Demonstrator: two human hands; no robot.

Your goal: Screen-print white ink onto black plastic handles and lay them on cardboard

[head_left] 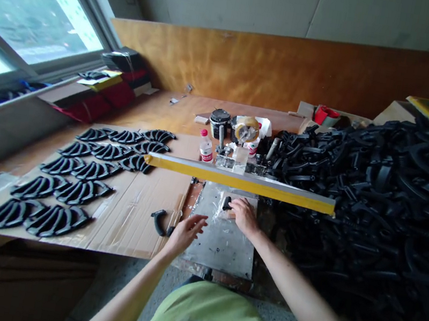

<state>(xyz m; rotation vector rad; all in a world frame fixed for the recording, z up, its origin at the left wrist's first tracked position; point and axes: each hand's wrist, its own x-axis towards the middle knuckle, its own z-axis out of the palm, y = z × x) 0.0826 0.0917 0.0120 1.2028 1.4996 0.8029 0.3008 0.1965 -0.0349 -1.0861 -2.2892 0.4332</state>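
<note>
Over the grey metal plate [207, 246], my right hand [245, 217] has its fingers closed at a small black plastic part [227, 203], most of which I cannot make out. Clear film or tape lies around that spot. To the left, my left hand [185, 234] hovers near the plate's edge with fingers apart and nothing in them. Beside it, a curved black plastic handle [159, 222] lies on the cardboard sheet [123, 222]. A long yellow-and-white bar [243, 183] crosses above the plate, in front of a clamp-like metal fixture [224, 161].
Rows of black curved handles [58, 220] cover the cardboard's left side. A large heap of black parts [362, 205] fills the right. Behind the bar stand a red-capped bottle [206, 148], a dark-lidded tub [219, 120] and a tape roll [247, 130].
</note>
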